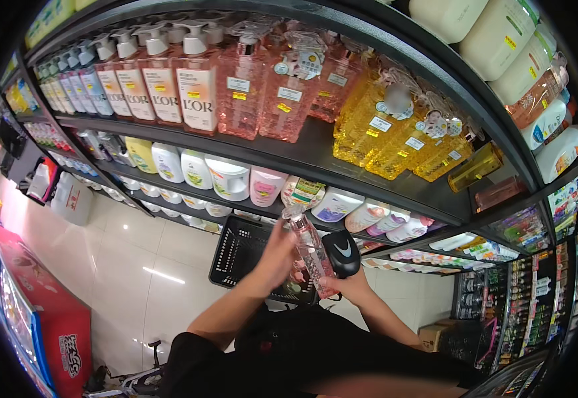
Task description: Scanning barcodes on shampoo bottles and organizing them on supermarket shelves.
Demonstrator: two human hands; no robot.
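A clear bottle with pink liquid and a pump top [314, 253] is tilted in front of me, between my hands. My left hand [280, 253], blurred, is around the upper left side of the bottle near its neck. My right hand [351, 286] is at the bottle's lower end, its thumb pressed on the side. Out of that same hand rises the head of a black handheld scanner [343, 252], right beside the bottle; its handle is hidden. Below my hands is a black plastic shopping basket [224, 256], partly covered by my left forearm, with something inside.
Pink pump bottles [241, 92] and yellow pump bottles [363, 129] line the black shelf [314, 144] ahead. Lower down stand laundry and body-wash bottles [227, 176]. A red chest freezer [65, 318] is at left on the tiled floor [120, 263]. A cardboard box [433, 336] sits at right.
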